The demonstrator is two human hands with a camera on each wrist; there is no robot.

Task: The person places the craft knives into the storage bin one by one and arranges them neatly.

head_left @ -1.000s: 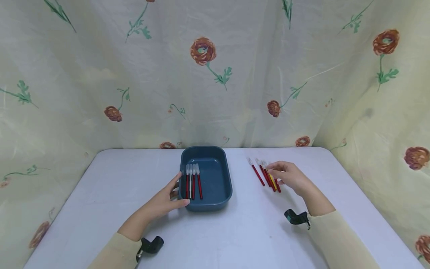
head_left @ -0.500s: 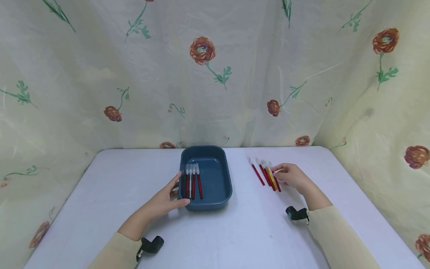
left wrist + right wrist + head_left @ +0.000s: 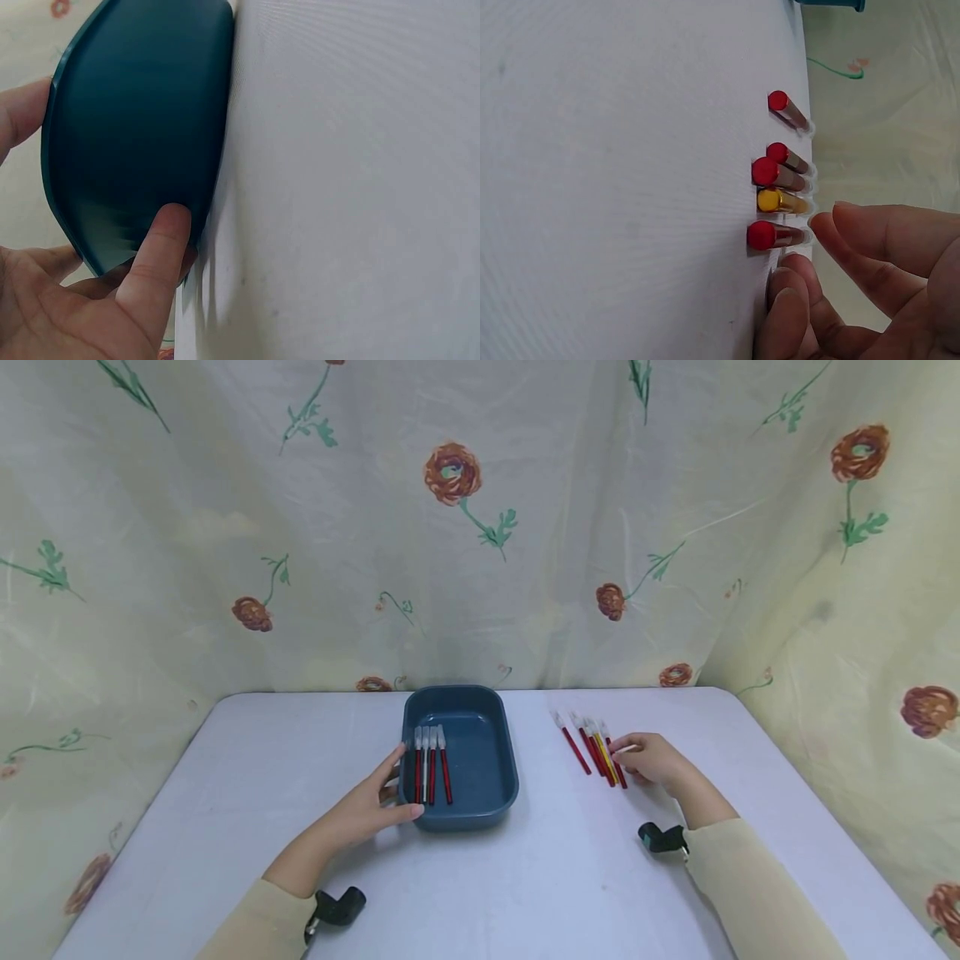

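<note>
In the head view my left hand (image 3: pixel 367 810) spans the near left corner of a dark blue tray (image 3: pixel 487 768), thumb and fingertips against its rim and outer wall. Several slim pen-like tools with clear tapered caps lie side by side inside; one is silver (image 3: pixel 425 777), the others red (image 3: pixel 447 777). My right hand (image 3: pixel 654 760) is at the right end of a row of such tools on the table. Its thumb and index fingertips sit close together beside the cap of the rightmost red tool (image 3: pixel 763 235). A yellow tool (image 3: pixel 769 200) lies just left of that one.
A red tool (image 3: pixel 577 750) lies slightly apart at the left of the row. The white table (image 3: pixel 525 885) ends at a flowered curtain (image 3: pixel 540 527) behind and at both sides. A black camera (image 3: pixel 663 838) is strapped at each wrist.
My right hand has shifted right and slightly nearer, from over the yellow tool to the rightmost red one, uncovering more of the row. My left hand and the tray have stayed put.
</note>
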